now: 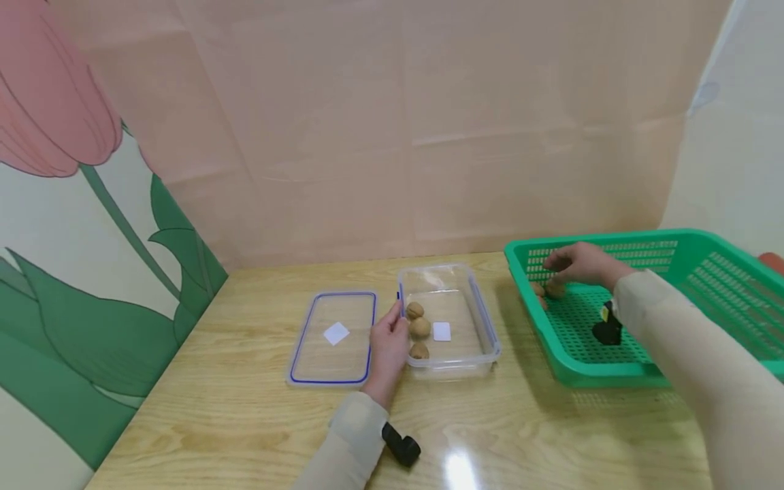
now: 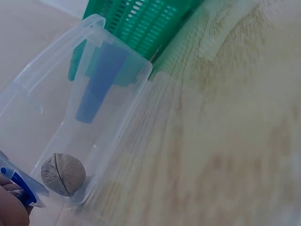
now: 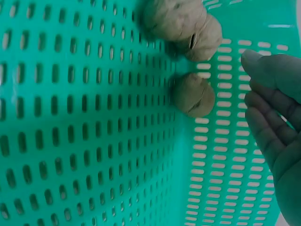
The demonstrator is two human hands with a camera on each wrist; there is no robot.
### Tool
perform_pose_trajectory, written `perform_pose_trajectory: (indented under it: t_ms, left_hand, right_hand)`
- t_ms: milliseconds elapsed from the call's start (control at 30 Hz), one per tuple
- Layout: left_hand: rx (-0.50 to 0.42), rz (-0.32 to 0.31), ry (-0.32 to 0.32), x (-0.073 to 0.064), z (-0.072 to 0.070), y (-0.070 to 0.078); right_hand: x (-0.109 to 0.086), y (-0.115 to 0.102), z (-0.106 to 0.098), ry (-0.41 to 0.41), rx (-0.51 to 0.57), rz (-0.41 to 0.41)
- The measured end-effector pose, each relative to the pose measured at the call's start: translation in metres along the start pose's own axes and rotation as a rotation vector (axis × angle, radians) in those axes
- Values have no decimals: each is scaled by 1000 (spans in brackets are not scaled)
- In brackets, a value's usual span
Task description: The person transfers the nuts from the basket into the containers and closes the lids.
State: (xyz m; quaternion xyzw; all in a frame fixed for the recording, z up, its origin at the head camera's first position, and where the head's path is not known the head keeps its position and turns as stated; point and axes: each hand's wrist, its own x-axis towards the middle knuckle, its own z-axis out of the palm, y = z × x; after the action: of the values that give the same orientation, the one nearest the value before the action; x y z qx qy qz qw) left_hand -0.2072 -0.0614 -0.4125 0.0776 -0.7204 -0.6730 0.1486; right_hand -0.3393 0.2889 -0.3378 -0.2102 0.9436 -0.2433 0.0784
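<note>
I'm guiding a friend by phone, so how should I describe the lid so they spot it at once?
On the wooden table, find the clear box with walnuts in it and the left hand at its side. The lid lies just left of that hand. Unlike the deep box, it is flat, outlined in blue, and its white square sits turned like a diamond.
</note>
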Motion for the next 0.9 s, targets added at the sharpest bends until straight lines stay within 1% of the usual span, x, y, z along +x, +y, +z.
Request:
perform_pose_trajectory:
  t_ms: [100,200,333,400,500,633,767,900]
  left_hand:
    - [9,1,1,0,1,-1]
    - [11,-16,2,-1,0,-1]
    - [-3,-29,-2,-1,0,0]
    - [-10,-24,-2,0,0,0]
    - [-16,-14,-7,0,0,1]
    - [-13,-21,-15,0,0,1]
    - [-9,-37,-20,-1,0,1]
    - [-11,-39,-22,0,-1,1]
  right_hand:
    - [0,3,2,-22,16,-9]
    - [0,7,4,-45,30,0]
    - [-1,10,6,-90,35,7]
    - [-1,11,7,-108,35,8]
    - [-3,13,8,-113,39,14]
    - [-2,16,10,-125,47,14]
    - [1,21,13,-163,44,-6]
    - [4,23,15,-172,39,-31]
